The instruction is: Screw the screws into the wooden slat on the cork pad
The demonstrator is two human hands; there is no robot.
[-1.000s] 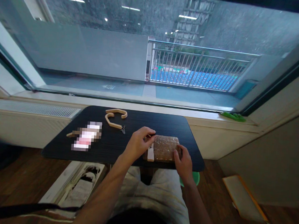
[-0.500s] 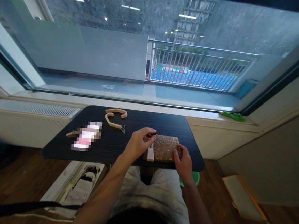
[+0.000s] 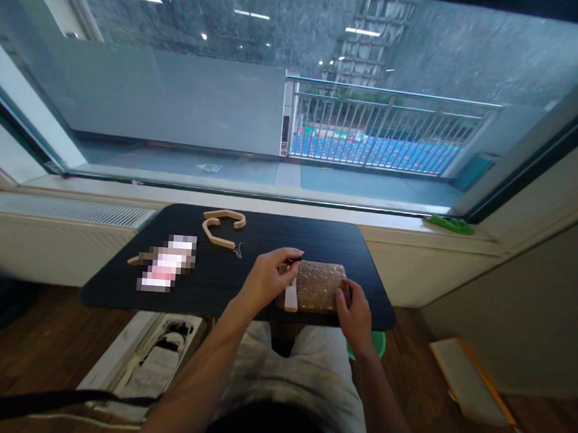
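A brown, speckled, flat rectangular piece [image 3: 320, 286] lies near the front edge of the dark table [image 3: 288, 233]. Across its left end runs a pale strip [image 3: 290, 297]. Over that end is my left hand [image 3: 268, 276], thumb and fingers pinched together; something small and dark shows at the fingertips, too small to name. My right hand [image 3: 355, 313] holds the right edge of the speckled piece, thumb on top and fingers around the side. Part of its left end is hidden behind my left hand.
Two pale angular wooden hooks [image 3: 224, 228] and some small dark metal pieces [image 3: 238, 250] lie at the back left. A pixelated item [image 3: 167, 264] rests farther left with a wooden stick [image 3: 140, 259]. Beyond the table are a windowsill [image 3: 397, 221] and green object [image 3: 449, 225].
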